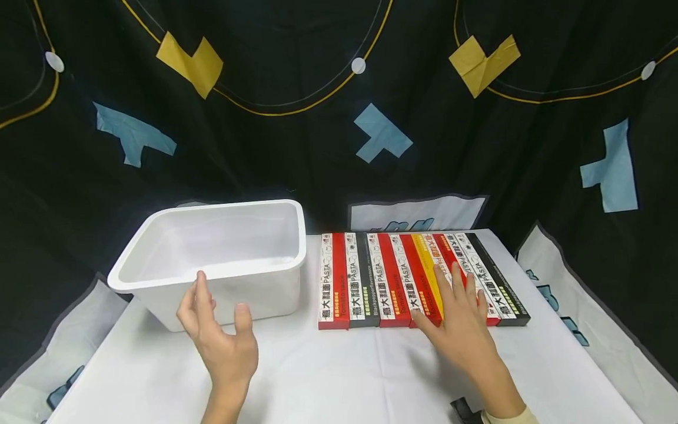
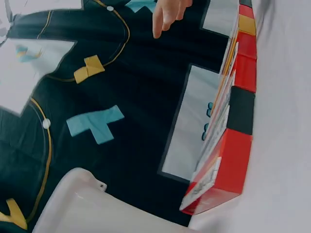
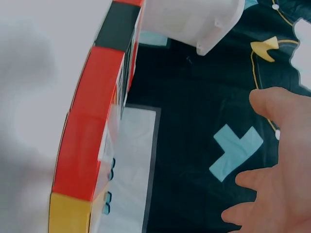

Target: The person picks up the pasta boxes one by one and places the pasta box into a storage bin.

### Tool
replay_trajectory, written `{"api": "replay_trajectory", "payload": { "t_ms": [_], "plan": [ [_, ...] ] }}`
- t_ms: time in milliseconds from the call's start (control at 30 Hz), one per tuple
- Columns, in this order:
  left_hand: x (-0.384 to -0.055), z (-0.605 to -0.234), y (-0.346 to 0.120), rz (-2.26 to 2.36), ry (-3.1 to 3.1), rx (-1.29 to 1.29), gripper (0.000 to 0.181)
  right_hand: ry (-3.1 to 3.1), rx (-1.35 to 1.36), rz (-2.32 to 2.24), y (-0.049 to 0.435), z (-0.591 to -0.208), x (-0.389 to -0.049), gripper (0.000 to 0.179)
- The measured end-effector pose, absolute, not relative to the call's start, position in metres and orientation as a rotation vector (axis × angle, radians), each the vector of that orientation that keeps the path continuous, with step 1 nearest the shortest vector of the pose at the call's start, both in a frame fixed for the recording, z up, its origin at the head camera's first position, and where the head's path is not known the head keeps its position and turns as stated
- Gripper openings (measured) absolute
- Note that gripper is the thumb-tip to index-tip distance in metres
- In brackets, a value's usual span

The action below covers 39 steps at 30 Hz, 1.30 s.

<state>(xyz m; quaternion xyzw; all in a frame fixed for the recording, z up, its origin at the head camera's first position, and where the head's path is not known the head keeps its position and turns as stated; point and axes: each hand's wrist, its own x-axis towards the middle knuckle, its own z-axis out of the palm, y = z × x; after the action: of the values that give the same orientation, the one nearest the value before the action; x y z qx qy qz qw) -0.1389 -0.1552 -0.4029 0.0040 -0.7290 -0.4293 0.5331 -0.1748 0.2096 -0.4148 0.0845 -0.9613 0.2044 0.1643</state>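
A row of long pasta boxes (image 1: 389, 282) in red, black and yellow lies side by side on the white table. My right hand (image 1: 463, 330) hovers over the right part of this row, palm down with fingers spread, holding nothing. In the right wrist view, the right hand (image 3: 286, 160) is apart from the boxes' end faces (image 3: 92, 116). To the left sits a white plastic bin (image 1: 249, 294), its visible inside bare. In front of the bin's near wall, my left hand (image 1: 222, 341) is raised with fingers extended and nothing in it.
Behind the table (image 1: 339, 371) hangs a black cloth (image 1: 286, 153) with yellow and blue tape pieces and looping yellow lines. White printed cloth (image 1: 593, 312) hangs past the table's right edge. A dark strap (image 1: 465, 409) is by my right wrist.
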Motion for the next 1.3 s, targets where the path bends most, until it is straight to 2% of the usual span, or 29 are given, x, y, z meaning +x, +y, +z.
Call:
{"api": "replay_trajectory", "payload": {
  "t_ms": [267, 533, 833, 1100, 1300],
  "plan": [
    [-0.14, -0.395, -0.167, -1.636, -1.411, 0.278, 0.069, -2.648, 0.171, 0.682, 0.227, -0.407, -0.182, 0.093],
    [-0.148, -0.379, -0.172, -2.052, -0.978, 0.185, 0.077, -2.568, -0.101, 0.826, 0.268, -0.399, -0.2, 0.081],
    [-0.152, -0.386, -0.178, -2.114, -1.065, 0.152, 0.071, -2.735, -0.449, 0.903, 0.331, -0.43, -0.23, 0.078],
    [-0.161, -0.392, -0.179, -2.102, -1.062, 0.223, 0.063, -2.853, -0.56, 0.926, 0.361, -0.464, -0.227, 0.069],
    [-0.167, -0.391, -0.181, -2.109, -0.975, 0.269, 0.059, -2.945, -0.515, 0.945, 0.366, -0.472, -0.23, 0.086]
  ]
}}
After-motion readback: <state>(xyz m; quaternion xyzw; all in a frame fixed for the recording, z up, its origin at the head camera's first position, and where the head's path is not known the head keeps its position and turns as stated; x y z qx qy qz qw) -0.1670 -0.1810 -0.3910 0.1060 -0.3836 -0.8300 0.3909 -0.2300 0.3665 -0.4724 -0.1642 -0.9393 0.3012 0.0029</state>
